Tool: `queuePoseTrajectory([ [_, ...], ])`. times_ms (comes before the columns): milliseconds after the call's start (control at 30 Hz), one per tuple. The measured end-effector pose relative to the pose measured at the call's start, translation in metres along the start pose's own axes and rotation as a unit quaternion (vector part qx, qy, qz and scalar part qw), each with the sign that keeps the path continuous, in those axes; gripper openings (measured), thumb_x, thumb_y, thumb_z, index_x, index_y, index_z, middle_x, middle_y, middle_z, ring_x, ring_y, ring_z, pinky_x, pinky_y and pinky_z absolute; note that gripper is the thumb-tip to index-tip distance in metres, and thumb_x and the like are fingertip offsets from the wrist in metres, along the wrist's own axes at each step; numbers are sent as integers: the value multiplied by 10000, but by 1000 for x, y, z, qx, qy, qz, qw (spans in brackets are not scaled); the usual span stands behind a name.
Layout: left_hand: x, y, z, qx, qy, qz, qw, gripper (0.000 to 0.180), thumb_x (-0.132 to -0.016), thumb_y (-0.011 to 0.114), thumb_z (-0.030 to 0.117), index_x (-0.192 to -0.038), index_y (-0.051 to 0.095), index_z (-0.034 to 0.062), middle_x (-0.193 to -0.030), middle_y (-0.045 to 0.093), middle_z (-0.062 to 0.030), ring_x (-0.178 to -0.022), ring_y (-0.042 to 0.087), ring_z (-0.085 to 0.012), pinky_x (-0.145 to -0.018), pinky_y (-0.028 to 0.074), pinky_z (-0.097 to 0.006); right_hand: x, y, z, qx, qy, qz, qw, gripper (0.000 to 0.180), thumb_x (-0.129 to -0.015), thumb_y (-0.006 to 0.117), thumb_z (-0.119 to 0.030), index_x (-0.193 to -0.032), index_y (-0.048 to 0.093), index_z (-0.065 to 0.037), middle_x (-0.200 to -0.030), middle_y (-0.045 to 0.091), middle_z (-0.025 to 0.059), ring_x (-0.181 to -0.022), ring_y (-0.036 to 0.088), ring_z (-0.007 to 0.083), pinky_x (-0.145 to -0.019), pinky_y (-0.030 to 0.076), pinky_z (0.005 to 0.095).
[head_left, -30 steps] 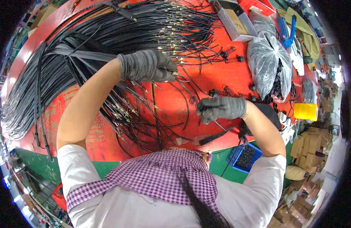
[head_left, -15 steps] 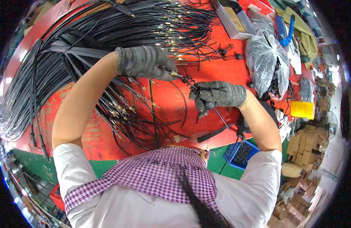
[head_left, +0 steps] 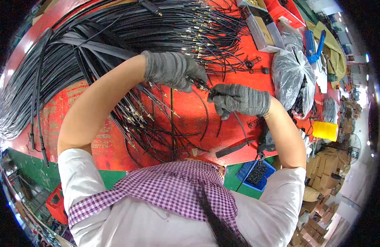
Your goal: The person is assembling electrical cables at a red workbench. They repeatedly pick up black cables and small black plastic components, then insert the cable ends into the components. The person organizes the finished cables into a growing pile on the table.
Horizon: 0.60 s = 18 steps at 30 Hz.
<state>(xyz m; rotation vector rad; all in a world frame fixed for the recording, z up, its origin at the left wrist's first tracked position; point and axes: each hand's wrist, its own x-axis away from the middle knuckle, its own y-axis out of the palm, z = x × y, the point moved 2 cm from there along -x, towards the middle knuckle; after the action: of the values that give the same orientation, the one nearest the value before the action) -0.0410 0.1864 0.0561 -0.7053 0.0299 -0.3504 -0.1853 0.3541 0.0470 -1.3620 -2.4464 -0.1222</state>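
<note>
Both hands wear grey knitted gloves and meet above the red table. My left hand is closed on the end of a black cable, its metal tip mostly hidden by the fingers. In the short gap between the hands shows a dark coil spring, apparently around that cable. My right hand is closed just right of it, gripping the spring's end and the cable; exactly where the fingers pinch is hidden. Below the right hand the black cable hangs out and bends toward the near table edge.
A large bundle of black cables with metal tips covers the left and far table. Loose coil springs, a clear plastic bag, a grey box, a blue tool and a yellow roll lie right. A blue bin sits below.
My left hand has moved right, toward my right hand, so the gap between them is smaller and the metal tip is more covered. The whole view has also shifted slightly.
</note>
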Motion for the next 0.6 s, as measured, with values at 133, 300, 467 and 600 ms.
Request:
queuePoseTrajectory([
  [133,19,4,-11,-107,-130,56,984,399,-773,613,235,-1121,518,66,-1034,578,-145,-984,544,-292,-858,425,-360,-15,-6,-26,-119,186,13,975,336,-906,445,-254,-1113,458,10,-767,563,75,-675,604,169,-623,493,296],
  [300,33,5,-20,-173,-32,213,961,356,-769,608,150,-1101,523,50,-996,593,-128,-931,577,-300,-810,466,-360,-28,-15,-11,-98,-24,-27,995,336,-896,448,-247,-1109,496,8,-743,560,83,-635,615,183,-619,532,330],
  [467,46,4,-18,-156,8,259,953,327,-746,635,123,-1061,559,77,-939,600,-124,-861,586,-303,-742,484,-352,-35,-13,-37,-223,117,4,968,366,-886,470,-278,-1119,514,1,-731,551,80,-608,614,175,-606,525,301],
  [600,53,6,-23,-177,16,238,955,276,-778,603,172,-1039,590,83,-906,598,-113,-803,590,-289,-706,482,-354,-38,-10,-43,-133,170,46,975,396,-894,459,-331,-1110,483,0,-735,550,77,-621,597,158,-592,512,280],
])
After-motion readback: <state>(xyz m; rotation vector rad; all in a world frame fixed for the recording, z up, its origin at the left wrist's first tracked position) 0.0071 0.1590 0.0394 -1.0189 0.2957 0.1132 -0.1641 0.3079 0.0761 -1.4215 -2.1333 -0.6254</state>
